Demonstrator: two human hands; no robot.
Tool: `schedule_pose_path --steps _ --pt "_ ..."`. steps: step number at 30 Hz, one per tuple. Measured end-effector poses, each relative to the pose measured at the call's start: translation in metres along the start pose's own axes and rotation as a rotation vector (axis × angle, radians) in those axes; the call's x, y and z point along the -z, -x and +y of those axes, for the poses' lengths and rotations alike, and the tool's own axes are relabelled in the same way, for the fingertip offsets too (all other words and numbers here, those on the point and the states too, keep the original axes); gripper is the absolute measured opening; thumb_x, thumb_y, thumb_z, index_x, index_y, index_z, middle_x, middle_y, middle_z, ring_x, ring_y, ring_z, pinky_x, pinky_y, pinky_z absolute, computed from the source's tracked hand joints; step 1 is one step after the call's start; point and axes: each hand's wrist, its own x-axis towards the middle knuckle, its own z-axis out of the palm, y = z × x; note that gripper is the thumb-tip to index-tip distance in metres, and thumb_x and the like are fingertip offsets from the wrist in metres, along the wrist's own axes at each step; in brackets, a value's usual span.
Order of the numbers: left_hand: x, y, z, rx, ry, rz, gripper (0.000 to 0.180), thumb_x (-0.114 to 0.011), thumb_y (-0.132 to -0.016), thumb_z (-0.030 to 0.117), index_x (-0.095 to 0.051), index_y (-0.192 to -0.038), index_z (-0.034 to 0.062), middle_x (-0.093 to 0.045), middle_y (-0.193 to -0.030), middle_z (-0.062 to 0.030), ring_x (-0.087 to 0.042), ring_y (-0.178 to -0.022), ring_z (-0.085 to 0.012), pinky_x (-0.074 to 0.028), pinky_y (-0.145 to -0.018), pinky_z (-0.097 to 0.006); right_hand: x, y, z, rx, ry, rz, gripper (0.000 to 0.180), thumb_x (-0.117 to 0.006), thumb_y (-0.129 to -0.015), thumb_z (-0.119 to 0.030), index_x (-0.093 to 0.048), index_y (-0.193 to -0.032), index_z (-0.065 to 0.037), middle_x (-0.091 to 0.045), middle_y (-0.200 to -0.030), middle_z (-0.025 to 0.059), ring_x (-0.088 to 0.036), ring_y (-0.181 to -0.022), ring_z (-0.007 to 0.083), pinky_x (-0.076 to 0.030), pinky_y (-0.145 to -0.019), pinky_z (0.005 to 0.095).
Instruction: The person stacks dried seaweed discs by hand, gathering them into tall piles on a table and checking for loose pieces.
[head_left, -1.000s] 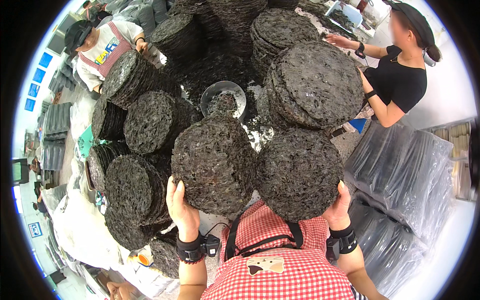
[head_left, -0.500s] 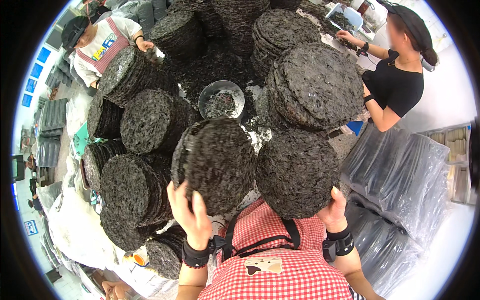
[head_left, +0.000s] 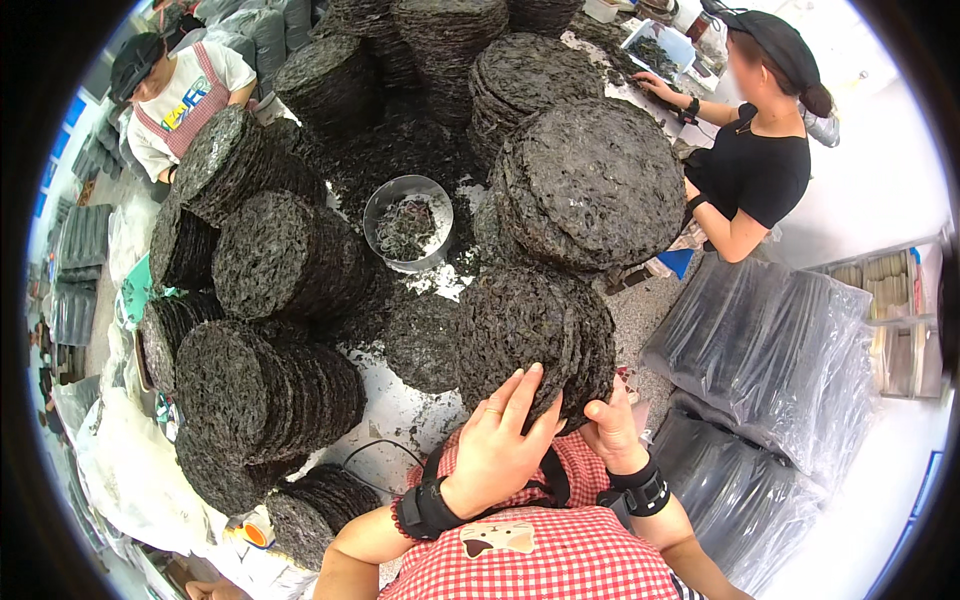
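Close in front of me, a handful of round, dark dried seaweed discs (head_left: 520,335) stands tilted on edge, its layers slightly fanned at the right. The fingers of my left hand (head_left: 505,435) press on the face of the front disc near its lower rim. My right hand (head_left: 617,432) grips the lower right edge of the same discs, thumb toward me. Behind them, a single flat seaweed disc (head_left: 424,343) lies on the white table. A metal bowl (head_left: 372,222) with loose seaweed scraps sits beyond it.
Tall seaweed stacks (head_left: 265,395) lean along the left; another big stack (head_left: 600,185) rises at the right. Co-workers stand at the far left (head_left: 195,90) and far right (head_left: 765,160). Clear plastic bags of dark discs (head_left: 750,350) lie at the right. A black cable (head_left: 375,447) crosses the table.
My left hand has swung right with its disc, joining those in my right hand. The table spot where that disc stood now shows a flat disc. The view has shifted slightly.
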Motion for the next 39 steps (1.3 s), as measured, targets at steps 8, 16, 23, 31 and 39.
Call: schedule_pose_path --steps 8,16,23,31,39 --pt "-0.003 -0.002 0.011 0.023 -0.038 -0.003 0.041 -0.075 -0.075 0.024 -0.065 -0.112 0.0097 -0.051 -0.127 -0.0165 -0.060 -0.103 -0.0314 -0.054 -0.078 -0.036 0.003 0.000 0.004 0.007 0.050 0.008 0.077 -0.084 -0.063 -0.002 -0.045 -0.130 -0.001 -0.058 -0.121 0.0075 -0.056 -0.110 0.0193 -0.045 -0.098 0.0329" --pt "0.009 -0.003 -0.001 0.110 0.137 -0.056 0.056 -0.081 -0.068 0.029 -0.063 -0.119 0.0132 -0.053 -0.125 -0.0195 -0.060 -0.103 -0.0352 -0.053 -0.080 -0.040 -0.002 -0.001 -0.005 0.011 0.082 -0.024 0.079 -0.082 -0.065 0.000 -0.043 -0.134 0.000 -0.054 -0.126 0.0077 -0.053 -0.116 0.0190 -0.042 -0.102 0.0327" --pt "0.024 0.000 -0.014 0.246 0.305 0.030 0.039 -0.072 -0.068 0.008 -0.064 -0.106 0.0062 -0.053 -0.122 -0.0221 -0.061 -0.102 -0.0366 -0.052 -0.084 -0.039 -0.008 0.001 -0.013 -0.019 0.068 0.016 0.074 -0.078 -0.069 0.000 -0.042 -0.135 0.000 -0.054 -0.127 0.0073 -0.052 -0.118 0.0190 -0.039 -0.104 0.0334" --pt "0.049 0.037 -0.093 0.459 0.628 0.540 0.068 -0.051 -0.084 0.005 -0.024 -0.146 -0.0003 -0.034 -0.146 -0.0210 -0.034 -0.135 -0.0269 -0.026 -0.112 -0.039 0.053 0.002 -0.015 -0.026 -0.151 0.058 0.059 -0.067 -0.078 -0.030 -0.052 -0.128 -0.002 -0.059 -0.125 0.0123 -0.057 -0.113 0.0311 -0.045 -0.099 0.0456" --pt "0.055 0.054 -0.122 0.669 0.761 0.669 0.056 -0.042 -0.076 0.002 -0.051 -0.131 -0.0017 -0.048 -0.139 -0.0131 -0.033 -0.137 -0.0254 -0.016 -0.116 -0.039 0.053 0.000 -0.020 0.037 -0.221 0.067 0.060 -0.062 -0.082 -0.040 -0.052 -0.128 -0.004 -0.058 -0.126 0.0117 -0.056 -0.113 0.0317 -0.044 -0.098 0.0468"
